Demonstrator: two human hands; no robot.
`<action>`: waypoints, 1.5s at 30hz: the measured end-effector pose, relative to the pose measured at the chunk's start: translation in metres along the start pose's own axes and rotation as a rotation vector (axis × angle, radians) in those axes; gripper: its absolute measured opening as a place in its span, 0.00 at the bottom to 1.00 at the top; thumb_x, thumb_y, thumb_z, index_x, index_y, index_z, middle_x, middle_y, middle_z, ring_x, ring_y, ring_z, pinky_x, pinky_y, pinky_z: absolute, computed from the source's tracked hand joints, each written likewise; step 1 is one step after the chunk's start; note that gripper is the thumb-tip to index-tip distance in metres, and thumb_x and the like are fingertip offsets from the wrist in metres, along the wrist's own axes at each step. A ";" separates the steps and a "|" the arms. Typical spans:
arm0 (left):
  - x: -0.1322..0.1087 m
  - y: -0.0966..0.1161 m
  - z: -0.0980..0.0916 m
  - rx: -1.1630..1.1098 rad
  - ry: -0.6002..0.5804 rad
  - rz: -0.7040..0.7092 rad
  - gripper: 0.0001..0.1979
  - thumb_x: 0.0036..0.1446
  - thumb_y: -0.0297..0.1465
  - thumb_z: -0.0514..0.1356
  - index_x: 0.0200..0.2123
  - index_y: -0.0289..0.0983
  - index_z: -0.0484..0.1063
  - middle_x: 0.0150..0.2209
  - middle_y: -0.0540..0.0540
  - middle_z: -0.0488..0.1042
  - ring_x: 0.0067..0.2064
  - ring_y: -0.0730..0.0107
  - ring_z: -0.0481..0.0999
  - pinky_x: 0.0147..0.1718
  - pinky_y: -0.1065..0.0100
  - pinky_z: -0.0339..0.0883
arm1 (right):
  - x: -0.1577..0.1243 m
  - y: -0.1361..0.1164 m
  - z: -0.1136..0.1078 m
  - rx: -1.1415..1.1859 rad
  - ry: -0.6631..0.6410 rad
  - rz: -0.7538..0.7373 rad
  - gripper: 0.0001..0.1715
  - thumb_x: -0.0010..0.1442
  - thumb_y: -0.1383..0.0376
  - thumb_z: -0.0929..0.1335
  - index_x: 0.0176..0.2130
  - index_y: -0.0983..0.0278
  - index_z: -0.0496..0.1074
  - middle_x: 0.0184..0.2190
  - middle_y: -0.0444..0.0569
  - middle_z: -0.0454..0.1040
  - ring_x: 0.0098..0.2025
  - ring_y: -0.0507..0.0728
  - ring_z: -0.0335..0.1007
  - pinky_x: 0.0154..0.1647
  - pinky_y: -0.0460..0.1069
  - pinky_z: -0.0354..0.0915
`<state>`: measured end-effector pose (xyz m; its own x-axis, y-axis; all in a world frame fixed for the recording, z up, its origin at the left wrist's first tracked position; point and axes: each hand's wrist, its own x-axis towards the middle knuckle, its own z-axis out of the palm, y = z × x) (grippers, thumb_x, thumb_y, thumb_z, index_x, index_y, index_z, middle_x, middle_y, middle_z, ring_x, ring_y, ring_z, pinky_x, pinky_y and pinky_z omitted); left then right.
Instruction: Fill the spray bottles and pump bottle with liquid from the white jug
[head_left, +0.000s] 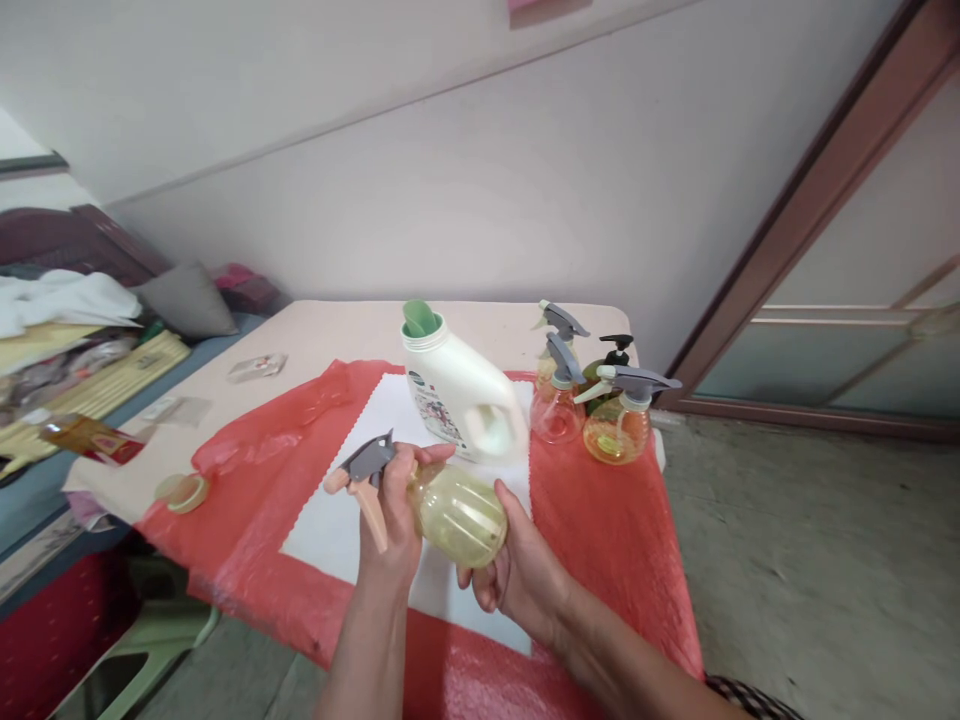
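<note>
A clear yellow spray bottle (461,513) lies tilted between my two hands, its grey and peach trigger head pointing left. My left hand (400,500) is closed round its neck, just below the trigger. Against the rounded base rests my right hand (521,560), with the thumb on top and fingers curled underneath. Just behind them stands a large white jug (461,385) with a handle, its mouth uncapped and showing a green spout inside. The jug is on a white sheet (337,525) spread over red plastic (262,560).
Right of the jug stand a pink spray bottle (556,415), an orange spray bottle (619,432), another spray bottle behind, and a dark pump bottle (616,350). At left are a round cap (187,493), a small packet (257,368) and an amber bottle (90,438). A wall backs the table.
</note>
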<state>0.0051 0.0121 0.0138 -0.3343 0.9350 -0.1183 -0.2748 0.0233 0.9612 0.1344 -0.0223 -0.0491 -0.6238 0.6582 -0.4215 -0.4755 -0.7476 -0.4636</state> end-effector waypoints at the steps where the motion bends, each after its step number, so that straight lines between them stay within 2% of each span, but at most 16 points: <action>1: -0.001 -0.001 0.000 0.014 -0.012 0.009 0.18 0.46 0.46 0.63 0.29 0.37 0.67 0.34 0.42 0.79 0.41 0.54 0.78 0.43 0.58 0.67 | -0.001 -0.002 0.000 -0.003 -0.011 0.056 0.49 0.59 0.33 0.50 0.46 0.69 0.72 0.18 0.52 0.74 0.12 0.50 0.64 0.12 0.41 0.55; 4: -0.004 -0.001 0.002 0.014 -0.003 0.048 0.17 0.47 0.45 0.63 0.28 0.37 0.67 0.31 0.43 0.78 0.40 0.56 0.78 0.43 0.60 0.67 | -0.003 -0.006 0.001 -0.015 -0.051 0.142 0.53 0.58 0.32 0.48 0.46 0.71 0.72 0.19 0.54 0.75 0.13 0.51 0.66 0.12 0.41 0.56; 6: -0.004 0.000 0.003 -0.018 0.039 0.065 0.16 0.49 0.44 0.62 0.28 0.37 0.66 0.29 0.45 0.77 0.39 0.58 0.78 0.42 0.61 0.67 | -0.005 -0.007 0.004 -0.011 -0.047 0.105 0.50 0.59 0.32 0.50 0.47 0.70 0.71 0.26 0.56 0.77 0.19 0.52 0.71 0.16 0.42 0.61; 10: -0.003 0.004 0.006 -0.102 0.127 -0.017 0.15 0.50 0.43 0.61 0.28 0.37 0.65 0.29 0.45 0.77 0.37 0.58 0.78 0.38 0.63 0.68 | -0.008 -0.006 0.011 0.003 -0.036 -0.275 0.33 0.57 0.43 0.67 0.55 0.56 0.64 0.49 0.49 0.74 0.41 0.55 0.74 0.33 0.47 0.70; 12: -0.002 0.006 0.006 -0.129 0.103 -0.086 0.16 0.50 0.44 0.61 0.28 0.37 0.66 0.31 0.43 0.78 0.37 0.58 0.78 0.37 0.62 0.69 | -0.011 -0.006 0.012 -0.102 -0.039 -0.463 0.36 0.50 0.53 0.75 0.55 0.54 0.63 0.50 0.46 0.72 0.46 0.54 0.71 0.40 0.47 0.69; 14: -0.001 0.007 0.004 -0.120 0.050 -0.107 0.17 0.50 0.45 0.61 0.28 0.37 0.66 0.34 0.41 0.78 0.39 0.57 0.78 0.38 0.61 0.69 | -0.012 -0.008 0.011 -0.237 -0.005 -0.563 0.36 0.47 0.57 0.77 0.53 0.57 0.65 0.44 0.45 0.73 0.42 0.53 0.70 0.38 0.45 0.68; 16: -0.001 0.007 0.001 -0.087 0.008 -0.098 0.17 0.49 0.46 0.62 0.29 0.37 0.67 0.35 0.41 0.78 0.40 0.55 0.78 0.39 0.60 0.69 | -0.013 -0.009 0.008 -0.281 0.017 -0.544 0.32 0.50 0.53 0.75 0.51 0.60 0.66 0.39 0.46 0.73 0.35 0.53 0.71 0.29 0.45 0.67; 18: -0.001 0.007 -0.002 -0.063 -0.015 -0.100 0.18 0.47 0.47 0.63 0.29 0.37 0.67 0.36 0.41 0.78 0.41 0.53 0.78 0.40 0.58 0.69 | -0.012 -0.008 0.006 -0.227 -0.017 -0.423 0.31 0.54 0.47 0.70 0.50 0.62 0.66 0.36 0.48 0.74 0.28 0.54 0.72 0.22 0.45 0.65; 21: -0.002 0.005 -0.004 -0.054 -0.036 -0.098 0.19 0.48 0.47 0.64 0.30 0.38 0.66 0.38 0.39 0.79 0.45 0.51 0.78 0.44 0.56 0.68 | -0.010 -0.005 0.004 -0.072 -0.077 -0.230 0.33 0.60 0.42 0.63 0.51 0.65 0.66 0.31 0.50 0.75 0.22 0.54 0.73 0.18 0.44 0.62; 24: -0.002 0.004 -0.003 -0.060 -0.062 -0.083 0.20 0.50 0.48 0.63 0.32 0.37 0.66 0.41 0.38 0.78 0.49 0.51 0.76 0.50 0.55 0.65 | -0.009 -0.002 0.005 0.031 -0.099 -0.137 0.35 0.61 0.41 0.61 0.52 0.66 0.66 0.29 0.49 0.76 0.21 0.53 0.72 0.18 0.43 0.61; 28: -0.004 0.002 0.002 -0.088 -0.177 -0.087 0.37 0.44 0.59 0.62 0.49 0.41 0.67 0.52 0.36 0.74 0.53 0.49 0.73 0.50 0.53 0.66 | -0.011 -0.008 0.007 0.053 -0.104 -0.260 0.31 0.60 0.44 0.64 0.52 0.62 0.67 0.34 0.49 0.77 0.25 0.53 0.73 0.22 0.44 0.64; 30: -0.007 0.001 0.004 -0.051 -0.269 -0.122 0.43 0.39 0.58 0.66 0.55 0.42 0.64 0.55 0.37 0.71 0.55 0.48 0.72 0.49 0.54 0.66 | -0.013 -0.014 0.008 0.036 -0.097 -0.378 0.28 0.60 0.48 0.66 0.55 0.59 0.66 0.41 0.49 0.76 0.31 0.53 0.74 0.29 0.46 0.67; 33: -0.013 0.000 0.007 0.036 -0.416 -0.173 0.39 0.42 0.46 0.71 0.56 0.40 0.65 0.53 0.37 0.72 0.54 0.50 0.71 0.51 0.57 0.65 | -0.019 -0.023 0.008 -0.062 -0.078 -0.513 0.26 0.62 0.54 0.66 0.58 0.56 0.64 0.53 0.49 0.72 0.45 0.56 0.72 0.44 0.52 0.68; 36: -0.016 0.001 0.007 0.058 -0.481 -0.153 0.30 0.49 0.42 0.68 0.54 0.38 0.67 0.51 0.37 0.73 0.53 0.52 0.72 0.51 0.57 0.64 | -0.027 -0.033 0.004 -0.272 -0.026 -0.571 0.25 0.63 0.52 0.65 0.57 0.57 0.66 0.57 0.50 0.69 0.56 0.60 0.65 0.57 0.58 0.60; 41: -0.022 0.004 0.008 0.233 -0.604 -0.122 0.30 0.46 0.34 0.70 0.53 0.40 0.68 0.48 0.41 0.73 0.47 0.55 0.74 0.45 0.59 0.68 | -0.040 -0.053 -0.002 -0.660 0.337 -0.732 0.33 0.52 0.48 0.72 0.54 0.55 0.69 0.59 0.50 0.65 0.62 0.65 0.56 0.63 0.61 0.52; 45: -0.035 0.001 0.018 0.449 -0.729 -0.142 0.24 0.42 0.26 0.68 0.46 0.40 0.72 0.40 0.45 0.74 0.37 0.60 0.74 0.33 0.64 0.68 | -0.052 -0.060 0.003 -0.783 0.173 -0.783 0.20 0.54 0.54 0.72 0.45 0.58 0.75 0.47 0.48 0.74 0.52 0.63 0.67 0.56 0.57 0.61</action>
<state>0.0327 -0.0143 0.0231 0.3800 0.9024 -0.2032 0.1628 0.1510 0.9750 0.1935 -0.0122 0.0025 -0.1999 0.9715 0.1273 -0.1402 0.1002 -0.9850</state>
